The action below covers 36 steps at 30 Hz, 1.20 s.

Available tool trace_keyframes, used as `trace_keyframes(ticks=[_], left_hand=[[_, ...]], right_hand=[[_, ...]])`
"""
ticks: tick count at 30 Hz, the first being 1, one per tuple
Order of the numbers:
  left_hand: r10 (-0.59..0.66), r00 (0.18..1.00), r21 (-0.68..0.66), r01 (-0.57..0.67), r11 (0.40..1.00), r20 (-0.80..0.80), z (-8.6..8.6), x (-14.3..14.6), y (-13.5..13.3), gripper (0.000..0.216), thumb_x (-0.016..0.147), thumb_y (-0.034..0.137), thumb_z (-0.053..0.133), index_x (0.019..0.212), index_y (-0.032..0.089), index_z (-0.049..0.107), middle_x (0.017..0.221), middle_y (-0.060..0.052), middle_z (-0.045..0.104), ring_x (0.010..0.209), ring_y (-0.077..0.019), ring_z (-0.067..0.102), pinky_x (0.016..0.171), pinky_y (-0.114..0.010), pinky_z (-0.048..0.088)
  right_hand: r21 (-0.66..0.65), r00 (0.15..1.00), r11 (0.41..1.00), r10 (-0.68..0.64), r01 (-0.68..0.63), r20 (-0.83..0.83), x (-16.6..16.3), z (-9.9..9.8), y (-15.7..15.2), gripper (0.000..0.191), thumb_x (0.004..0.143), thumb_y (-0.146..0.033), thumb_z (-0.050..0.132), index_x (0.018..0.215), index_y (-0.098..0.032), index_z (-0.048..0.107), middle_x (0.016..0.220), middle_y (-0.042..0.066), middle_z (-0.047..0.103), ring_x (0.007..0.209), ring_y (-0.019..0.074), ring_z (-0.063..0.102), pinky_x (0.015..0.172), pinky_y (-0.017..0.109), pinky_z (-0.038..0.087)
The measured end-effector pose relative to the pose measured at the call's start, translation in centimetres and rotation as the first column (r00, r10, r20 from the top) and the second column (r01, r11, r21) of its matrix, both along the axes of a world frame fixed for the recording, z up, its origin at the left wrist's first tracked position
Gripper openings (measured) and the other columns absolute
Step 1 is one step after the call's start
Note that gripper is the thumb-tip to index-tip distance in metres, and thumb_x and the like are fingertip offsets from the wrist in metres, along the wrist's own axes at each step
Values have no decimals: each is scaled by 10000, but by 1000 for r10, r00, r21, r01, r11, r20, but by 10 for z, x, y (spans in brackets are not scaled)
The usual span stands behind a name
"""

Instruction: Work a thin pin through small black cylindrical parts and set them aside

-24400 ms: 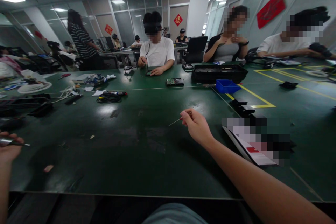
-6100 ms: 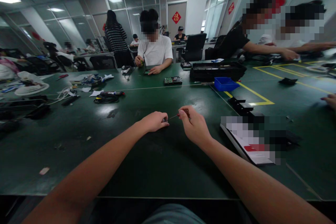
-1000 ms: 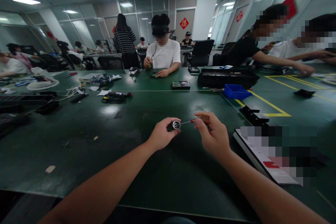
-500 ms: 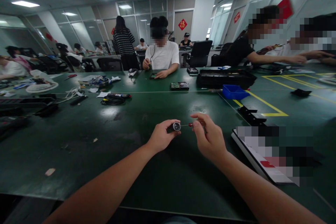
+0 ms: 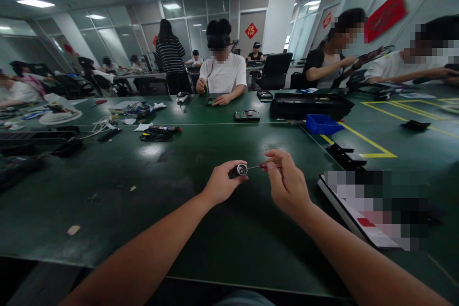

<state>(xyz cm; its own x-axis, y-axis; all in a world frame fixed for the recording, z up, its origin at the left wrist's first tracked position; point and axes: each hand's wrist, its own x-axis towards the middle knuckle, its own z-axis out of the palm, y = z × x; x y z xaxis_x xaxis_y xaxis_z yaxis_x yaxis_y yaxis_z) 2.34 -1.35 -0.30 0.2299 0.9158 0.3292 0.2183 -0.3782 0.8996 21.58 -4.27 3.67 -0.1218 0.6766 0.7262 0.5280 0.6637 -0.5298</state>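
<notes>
Hands and tool above a green work surface [image 5: 218, 248], as I view them remotely through the head camera. I have the left hand [image 5: 221, 185] clamped around a dark cylinder [image 5: 242, 169], its silver-rimmed open end turned towards the camera; the fingers hide much of its body. The cylinder is above the surface, between its near and far edges. In the right hand [image 5: 290, 184], thumb and fingers close on the red handle of a slim screwdriver [image 5: 263, 166], whose shaft points at the cylinder's rim; I cannot tell whether the tip touches it. Beside the right forearm, towards the near right corner, a white box [image 5: 353, 215], partly pixelated, takes up the space on that side. Beyond it, black angled parts [image 5: 346, 155] lead towards a blue bin [image 5: 323, 125] in front of a long black tray [image 5: 310, 106] near the far edge. A circuit-board unit [image 5: 246, 115] lies left of the tray. Further left rest a coiled black cable [image 5: 158, 134] and, towards the far left corner, a white round grille [image 5: 60, 115]. A co-worker in a white shirt [image 5: 229, 74] sits at the far edge.
</notes>
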Motion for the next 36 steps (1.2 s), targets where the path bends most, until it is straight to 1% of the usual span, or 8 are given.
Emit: trace_keyframes(ticks=[5, 6, 11, 16, 22, 27, 32, 36], left_hand=[[-9, 999, 21, 10, 1000, -32, -2, -1, 1, 404, 775, 157, 778, 1168, 209, 703, 1178, -77, 705, 1105, -233, 653, 1017, -388, 496], [-8, 999, 21, 9, 1000, -32, -2, -1, 1, 405, 776, 155, 778, 1170, 208, 703, 1181, -77, 704, 1106, -233, 653, 1020, -390, 495], [-18, 999, 15, 18, 1000, -47, 0, -2, -1, 401, 778, 162, 778, 1168, 211, 703, 1177, -72, 703, 1105, -232, 653, 1017, -394, 498], [-25, 998, 26, 26, 999, -50, -3, -3, 1, 409, 786, 172, 775, 1184, 228, 698, 1192, -65, 696, 1118, -228, 645, 1027, -395, 489], [7, 1000, -4, -8, 1000, -5, 1, -2, 1, 396, 772, 144, 773, 1157, 196, 699, 1145, -75, 712, 1066, -228, 666, 1001, -397, 501], [-9, 999, 14, 9, 1000, -35, 0, -3, 1, 406, 784, 168, 771, 1180, 214, 695, 1183, -73, 701, 1102, -231, 653, 1018, -402, 492], [0, 999, 13, 1, 1000, -47, 0, -3, 1, 410, 788, 162, 765, 1187, 217, 691, 1186, -68, 701, 1110, -228, 650, 1026, -395, 488], [-12, 997, 28, 15, 1000, -73, 1, -3, 1, 409, 791, 160, 762, 1189, 227, 692, 1192, -61, 697, 1116, -225, 646, 1022, -388, 489]], right_hand=[[-52, 996, 996, -75, 77, 42, 0, 5, 1, 161, 995, -334, 489, 995, -212, 595, 708, -2, 677, 536, 143, 617, 553, 282, 444], [-55, 995, 995, -86, 88, 42, 0, 5, 1, 165, 994, -338, 494, 991, -211, 600, 709, 0, 684, 528, 141, 614, 548, 280, 438], [-91, 999, 994, -54, 54, 4, 1, 5, 1, 273, 1000, -291, 433, 1220, -180, 550, 795, 33, 703, 645, 173, 659, 591, 295, 464], [-136, 998, 989, -58, 58, 7, 1, 7, -1, 240, 1007, -356, 454, 1065, -207, 633, 695, 2, 676, 542, 149, 606, 569, 289, 444], [-135, 999, 990, -41, 39, -8, 1, 5, 0, 287, 1008, -307, 429, 1205, -182, 596, 718, 8, 671, 576, 155, 612, 575, 288, 442], [-153, 998, 987, -53, 49, -19, 1, 5, 0, 268, 1012, -370, 446, 1073, -210, 652, 662, -11, 629, 529, 142, 571, 562, 285, 425], [-167, 998, 985, -48, 43, -30, 1, 6, 0, 319, 1009, -339, 431, 1260, -191, 559, 711, -5, 632, 554, 154, 572, 551, 290, 420], [-194, 998, 980, -46, 39, -35, 2, 7, -1, 302, 1021, -400, 412, 1082, -216, 644, 686, -6, 630, 532, 143, 556, 545, 286, 412]])
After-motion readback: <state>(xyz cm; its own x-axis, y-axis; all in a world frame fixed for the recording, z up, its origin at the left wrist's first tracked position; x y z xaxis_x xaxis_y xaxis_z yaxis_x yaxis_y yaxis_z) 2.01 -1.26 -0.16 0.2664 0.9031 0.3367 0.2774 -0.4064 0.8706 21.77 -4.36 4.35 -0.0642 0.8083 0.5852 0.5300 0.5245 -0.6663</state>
